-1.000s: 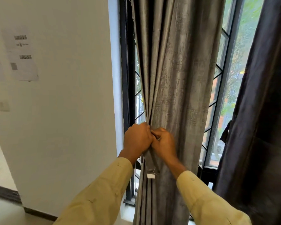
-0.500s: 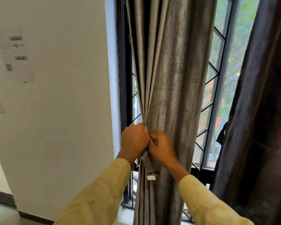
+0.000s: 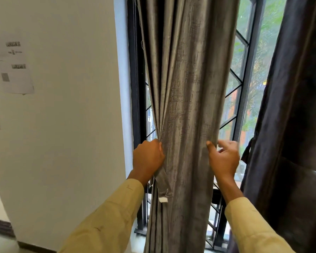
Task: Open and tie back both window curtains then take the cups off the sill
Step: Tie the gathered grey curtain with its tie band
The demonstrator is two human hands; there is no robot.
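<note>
The left grey curtain (image 3: 188, 92) hangs gathered into a thick bundle in front of the window. My left hand (image 3: 148, 157) is closed on the bundle's left edge and on a grey tie-back strap (image 3: 162, 183), whose end with a white tag hangs below my fist. At the bundle's right edge is my right hand (image 3: 223, 157), fingers spread, with its thumb against the fabric. The darker right curtain (image 3: 295, 125) hangs at the far right. No cups or sill show.
A black window frame with a diagonal grille (image 3: 233, 99) stands behind the curtains, with trees outside. A white wall (image 3: 71, 106) with taped paper sheets (image 3: 13, 66) fills the left side. A dark skirting runs along the floor at the lower left.
My hands were pressed together at the front of the bundle. My right hand has since let go and moved right to the bundle's far edge, opening its fingers. My left hand keeps its grip.
</note>
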